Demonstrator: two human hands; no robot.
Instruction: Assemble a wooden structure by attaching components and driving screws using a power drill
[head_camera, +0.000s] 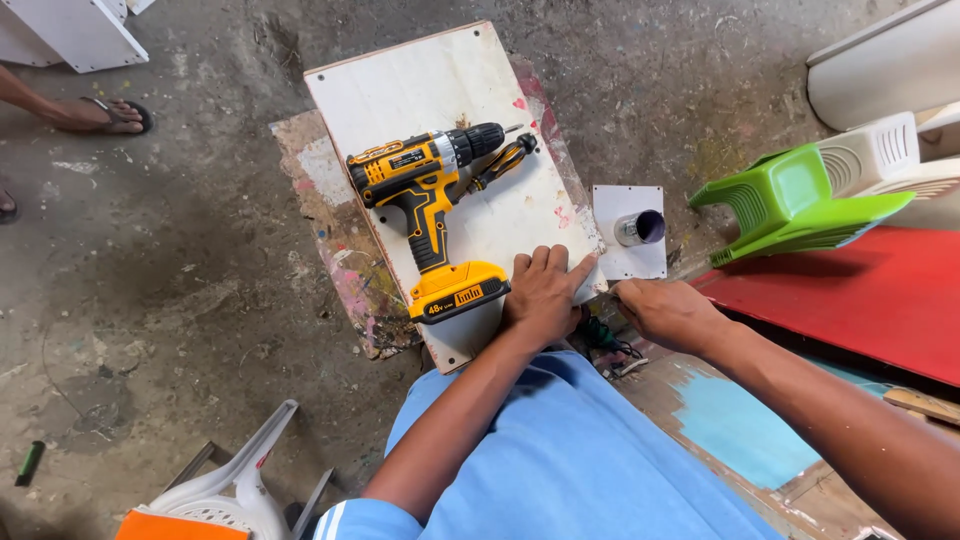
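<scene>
My left hand lies flat on the near right corner of a white board, fingers together, holding down a small white piece at the board's edge. My right hand is just right of that piece, fingers curled towards it; whether it grips anything is hidden. A yellow and black cordless drill lies on the board left of my left hand, its battery close to my wrist. A screwdriver with a black and orange handle rests by the drill's chuck.
The white board sits on a paint-stained board on the concrete floor. A small white plate with a metal tube, an overturned green plastic stool and a red panel lie to the right. Another person's sandalled foot is at far left.
</scene>
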